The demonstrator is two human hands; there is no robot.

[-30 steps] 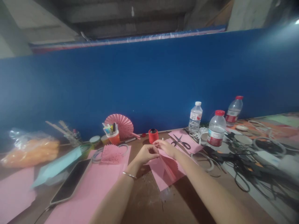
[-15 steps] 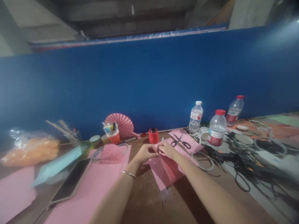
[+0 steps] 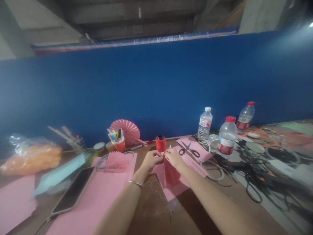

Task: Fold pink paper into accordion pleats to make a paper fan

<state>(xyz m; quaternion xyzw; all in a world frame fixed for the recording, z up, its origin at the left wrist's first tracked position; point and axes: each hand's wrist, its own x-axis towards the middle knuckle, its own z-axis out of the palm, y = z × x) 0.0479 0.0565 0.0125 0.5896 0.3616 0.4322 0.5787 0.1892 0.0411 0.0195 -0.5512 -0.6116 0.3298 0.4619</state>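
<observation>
My left hand (image 3: 152, 160) and my right hand (image 3: 173, 158) meet near the middle of the table, fingertips closed on the upper end of a pleated pink paper fan (image 3: 171, 175). Its folds hang down and spread a little toward me. Beneath it lies a flat pink sheet (image 3: 168, 195). Just beyond my fingers stands a red spool of thread (image 3: 160, 144). Black-handled scissors (image 3: 188, 149) rest spread on another pink sheet (image 3: 204, 150) to the right of my right hand. My fingertips hide the pinched end of the fan.
A finished-looking pink fan (image 3: 127, 130) leans behind a cup of pens (image 3: 118, 142). A phone (image 3: 74, 192) and pink paper (image 3: 97, 199) lie left, past a small dotted pink piece (image 3: 117, 162). Water bottles (image 3: 227, 137) and tangled cables (image 3: 254, 176) occupy the right.
The folded fan has swung left and its pleats have spread wider at the lower end. Both hands have shifted slightly left, still pinching its top.
</observation>
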